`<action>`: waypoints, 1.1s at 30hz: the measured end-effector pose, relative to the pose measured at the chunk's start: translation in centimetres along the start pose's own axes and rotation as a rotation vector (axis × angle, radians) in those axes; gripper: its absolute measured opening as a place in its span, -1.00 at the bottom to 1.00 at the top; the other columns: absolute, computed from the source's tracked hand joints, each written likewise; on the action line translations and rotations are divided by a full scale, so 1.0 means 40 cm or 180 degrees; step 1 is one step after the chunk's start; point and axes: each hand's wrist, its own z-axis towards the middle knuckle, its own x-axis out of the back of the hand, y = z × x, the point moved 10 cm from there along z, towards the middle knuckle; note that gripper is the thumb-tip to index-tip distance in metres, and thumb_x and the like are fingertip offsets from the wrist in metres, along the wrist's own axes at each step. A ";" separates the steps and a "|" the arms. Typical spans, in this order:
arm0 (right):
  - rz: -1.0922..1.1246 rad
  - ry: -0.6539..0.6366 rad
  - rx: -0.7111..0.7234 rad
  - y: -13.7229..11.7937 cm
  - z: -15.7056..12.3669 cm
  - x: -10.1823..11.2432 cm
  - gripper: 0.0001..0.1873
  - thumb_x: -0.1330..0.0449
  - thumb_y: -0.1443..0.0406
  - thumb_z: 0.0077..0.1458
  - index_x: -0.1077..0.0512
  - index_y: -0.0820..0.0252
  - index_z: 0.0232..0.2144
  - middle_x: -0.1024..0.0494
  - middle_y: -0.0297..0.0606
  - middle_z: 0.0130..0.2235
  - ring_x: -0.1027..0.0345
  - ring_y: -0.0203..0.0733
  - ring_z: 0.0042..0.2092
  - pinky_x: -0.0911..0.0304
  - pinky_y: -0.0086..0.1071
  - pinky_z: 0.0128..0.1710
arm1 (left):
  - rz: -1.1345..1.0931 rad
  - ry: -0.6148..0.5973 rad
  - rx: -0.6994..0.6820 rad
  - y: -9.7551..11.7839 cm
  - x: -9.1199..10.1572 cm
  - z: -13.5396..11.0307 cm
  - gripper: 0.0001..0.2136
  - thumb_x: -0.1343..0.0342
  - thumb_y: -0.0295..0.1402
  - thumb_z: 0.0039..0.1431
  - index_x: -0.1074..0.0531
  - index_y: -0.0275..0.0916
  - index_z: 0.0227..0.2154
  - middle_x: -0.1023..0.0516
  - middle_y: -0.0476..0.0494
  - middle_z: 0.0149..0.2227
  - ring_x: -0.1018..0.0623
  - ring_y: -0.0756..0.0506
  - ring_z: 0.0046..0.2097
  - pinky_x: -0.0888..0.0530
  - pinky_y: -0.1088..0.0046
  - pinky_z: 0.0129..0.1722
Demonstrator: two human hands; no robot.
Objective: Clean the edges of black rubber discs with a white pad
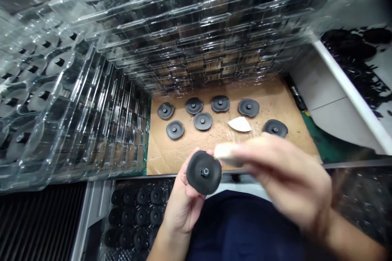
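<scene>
My left hand point(183, 206) grips a round black rubber disc point(203, 172) with a small hub in its middle, held up in front of me. My right hand point(284, 179) is blurred by motion just right of the disc; its fingers pinch a small pale piece point(225, 151) against the disc's upper right edge. On the brown cardboard sheet point(171, 153) beyond lie several more black discs point(202, 121) in two loose rows, and a pale wedge-shaped piece point(240, 124) lies among them.
Tall stacks of clear plastic trays point(196, 36) wall in the cardboard at the back and left point(61, 122), some holding discs. A tray of black discs point(137, 212) sits below the bench edge at lower left. A white bin point(346, 85) with black scraps stands at right.
</scene>
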 end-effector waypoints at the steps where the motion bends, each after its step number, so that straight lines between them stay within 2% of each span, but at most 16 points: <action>1: 0.0075 -0.0140 0.0335 -0.044 0.008 -0.009 -0.67 -0.03 0.49 0.14 -0.44 0.16 -0.10 -0.58 -0.28 -0.23 -0.41 -0.27 -0.26 -0.29 -0.39 -0.26 | 0.0045 0.0024 -0.0032 -0.001 0.003 0.003 -0.45 -0.37 -0.21 -0.27 -0.46 -0.10 -0.10 -0.55 -0.11 -0.08 -0.50 -0.20 -0.02 -0.38 0.35 0.02; 3: 0.0030 -0.0535 0.0496 -0.072 0.011 -0.043 -0.66 0.01 0.51 0.13 -0.48 0.21 -0.16 -0.57 -0.28 -0.34 -0.38 -0.26 -0.36 -0.26 -0.38 -0.38 | 0.0117 0.0133 -0.0072 -0.001 0.014 0.006 -0.45 -0.37 -0.23 -0.26 -0.45 -0.13 -0.09 -0.54 -0.12 -0.07 -0.47 -0.18 0.01 -0.39 0.41 -0.01; 5: -0.0288 -0.0724 0.0154 -0.043 0.012 -0.066 -0.67 0.00 0.51 0.12 -0.50 0.22 -0.21 -0.54 -0.29 -0.42 -0.35 -0.25 -0.40 -0.23 -0.36 -0.42 | 0.0108 0.0262 -0.0097 -0.002 0.025 0.006 -0.43 -0.39 -0.27 -0.30 -0.45 -0.11 -0.09 -0.53 -0.11 -0.05 -0.48 -0.13 -0.01 -0.43 0.48 -0.07; 7: -0.0364 -0.0700 0.0020 -0.029 0.014 -0.070 -0.67 -0.02 0.52 0.12 -0.49 0.20 -0.17 -0.55 -0.29 -0.38 -0.37 -0.24 -0.36 -0.23 -0.34 -0.38 | 0.0032 0.0275 -0.0107 -0.003 0.024 0.008 -0.44 -0.40 -0.30 -0.30 -0.46 -0.09 -0.11 -0.54 -0.09 -0.06 -0.50 -0.07 -0.05 -0.44 0.56 -0.12; 10: 0.0241 -0.0394 -0.0049 -0.012 0.023 -0.059 -0.70 -0.04 0.48 0.14 -0.48 0.20 -0.15 -0.58 -0.28 -0.25 -0.42 -0.26 -0.25 -0.28 -0.36 -0.25 | -0.0018 0.0239 -0.0175 0.002 0.009 0.014 -0.43 -0.41 -0.33 -0.33 -0.46 -0.11 -0.11 -0.56 -0.07 -0.10 -0.52 -0.02 -0.12 -0.43 0.61 -0.15; 12: 0.0481 -0.0314 -0.0498 0.052 0.014 -0.063 -0.76 -0.07 0.42 0.14 -0.50 0.20 -0.20 -0.59 -0.28 -0.23 -0.44 -0.27 -0.22 -0.31 -0.40 -0.22 | 0.0024 0.0395 -0.0279 0.014 0.015 0.017 -0.43 -0.40 -0.35 -0.33 -0.45 -0.13 -0.11 -0.56 -0.08 -0.11 -0.53 -0.01 -0.17 -0.43 0.61 -0.17; 15: 0.0298 -0.0364 -0.1151 0.176 -0.048 -0.083 -0.79 -0.11 0.36 0.13 -0.51 0.18 -0.22 -0.60 -0.26 -0.21 -0.46 -0.24 -0.22 -0.36 -0.41 -0.26 | 0.0020 0.0557 -0.0498 0.038 0.027 0.019 -0.44 -0.39 -0.39 -0.33 -0.45 -0.14 -0.13 -0.54 -0.11 -0.08 -0.54 -0.06 -0.17 -0.45 0.54 -0.15; 17: 0.0121 -0.0389 -0.1283 0.235 -0.099 -0.095 -0.78 -0.12 0.33 0.11 -0.53 0.18 -0.23 -0.60 -0.26 -0.31 -0.47 -0.22 -0.32 -0.37 -0.40 -0.35 | 0.0000 0.0591 -0.0628 0.050 0.033 0.019 -0.45 -0.39 -0.41 -0.34 -0.46 -0.13 -0.15 -0.54 -0.12 -0.07 -0.54 -0.09 -0.15 -0.46 0.54 -0.20; 19: 0.0032 -0.0408 -0.1312 0.261 -0.135 -0.102 -0.80 -0.15 0.32 0.08 -0.56 0.17 -0.28 -0.59 -0.28 -0.44 -0.44 -0.24 -0.45 -0.35 -0.40 -0.45 | 0.0018 0.0635 -0.0722 0.055 0.037 0.019 -0.46 -0.40 -0.40 -0.35 -0.46 -0.14 -0.16 -0.55 -0.12 -0.09 -0.55 -0.07 -0.18 -0.47 0.61 -0.30; 21: -0.0008 -0.0296 -0.1320 0.247 -0.137 -0.089 -0.80 -0.14 0.32 0.08 -0.56 0.18 -0.29 -0.59 -0.26 -0.43 -0.44 -0.23 -0.45 -0.35 -0.40 -0.47 | 0.0037 0.0668 -0.0776 0.053 0.036 0.018 -0.45 -0.41 -0.39 -0.36 -0.46 -0.14 -0.16 -0.56 -0.10 -0.10 -0.56 -0.05 -0.20 -0.47 0.65 -0.35; 24: 0.0005 0.0117 -0.1146 0.149 -0.075 -0.038 -0.77 -0.10 0.31 0.14 -0.50 0.17 -0.17 -0.58 -0.23 -0.18 -0.46 -0.20 -0.20 -0.37 -0.40 -0.28 | -0.0005 0.0590 -0.0832 0.049 0.020 0.014 -0.45 -0.41 -0.38 -0.35 -0.47 -0.13 -0.16 -0.57 -0.09 -0.12 -0.56 -0.03 -0.20 -0.48 0.65 -0.29; 26: 0.0114 0.0227 -0.0503 0.035 -0.013 -0.023 -0.76 -0.09 0.35 0.15 -0.47 0.17 -0.15 -0.58 -0.26 -0.17 -0.44 -0.23 -0.19 -0.35 -0.41 -0.21 | -0.0042 0.0436 -0.0791 0.044 0.002 0.012 -0.44 -0.41 -0.36 -0.36 -0.46 -0.13 -0.15 -0.57 -0.12 -0.11 -0.56 -0.05 -0.16 -0.48 0.62 -0.22; 28: 0.0276 0.0016 0.0110 -0.054 0.021 -0.039 -0.76 -0.08 0.40 0.14 -0.47 0.21 -0.16 -0.60 -0.24 -0.25 -0.45 -0.26 -0.27 -0.35 -0.40 -0.24 | -0.0059 0.0324 -0.0701 0.039 -0.007 0.009 -0.43 -0.42 -0.40 -0.36 -0.46 -0.14 -0.14 -0.57 -0.16 -0.10 -0.55 -0.10 -0.10 -0.48 0.55 -0.14; 29: 0.0321 -0.0161 0.0190 -0.066 0.025 -0.055 -0.76 -0.07 0.42 0.14 -0.48 0.23 -0.18 -0.60 -0.24 -0.30 -0.45 -0.26 -0.31 -0.35 -0.40 -0.27 | -0.0060 0.0325 -0.0666 0.038 -0.004 0.007 -0.44 -0.41 -0.41 -0.36 -0.46 -0.14 -0.15 -0.56 -0.16 -0.09 -0.54 -0.12 -0.08 -0.47 0.51 -0.12; 30: 0.0342 -0.0331 0.0068 -0.053 0.020 -0.070 -0.77 -0.07 0.41 0.14 -0.50 0.24 -0.21 -0.59 -0.25 -0.34 -0.44 -0.27 -0.35 -0.35 -0.41 -0.31 | -0.0065 0.0358 -0.0643 0.038 0.003 0.005 -0.45 -0.41 -0.42 -0.36 -0.46 -0.13 -0.16 -0.56 -0.15 -0.10 -0.54 -0.13 -0.08 -0.48 0.48 -0.11; 33: 0.0293 -0.0502 -0.0846 0.071 -0.037 -0.076 -0.78 -0.08 0.34 0.14 -0.53 0.20 -0.26 -0.59 -0.26 -0.35 -0.44 -0.27 -0.38 -0.33 -0.44 -0.41 | -0.0127 0.0427 -0.0553 0.037 0.024 0.001 -0.47 -0.42 -0.36 -0.38 -0.48 -0.10 -0.19 -0.57 -0.08 -0.14 -0.57 -0.12 -0.14 -0.50 0.48 -0.15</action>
